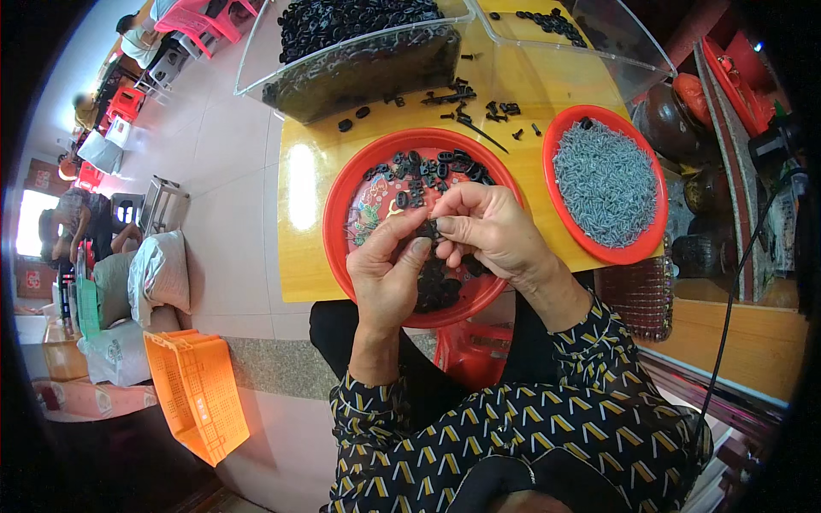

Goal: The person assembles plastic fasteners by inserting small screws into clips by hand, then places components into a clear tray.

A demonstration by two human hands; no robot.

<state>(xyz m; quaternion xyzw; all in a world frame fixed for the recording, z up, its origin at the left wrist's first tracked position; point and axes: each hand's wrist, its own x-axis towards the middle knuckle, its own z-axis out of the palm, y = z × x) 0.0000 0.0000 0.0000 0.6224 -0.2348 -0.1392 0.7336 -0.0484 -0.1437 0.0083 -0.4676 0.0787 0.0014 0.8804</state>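
Note:
Over a round red tray (335, 201) with a flowered bottom, my two hands meet, fingertips almost touching. My left hand (383, 263) is closed, thumb and fingers around a small black plastic part (428, 229) that is partly hidden. My right hand (496, 232) pinches thumb against forefinger right beside that part; whatever lies in the pinch is too small to make out. Small black plastic pieces (416, 195) lie along the tray's far side. More dark pieces (438, 292) are heaped below my hands, near the tray's front.
Right of the tray, a red dish (554, 192) holds many silver screws (607, 184). Behind stand a clear bin full of black parts (359, 38) and another clear bin (590, 60) with few. Loose black pieces (462, 98) dot the yellow table (299, 256). An orange crate (201, 393) stands at left.

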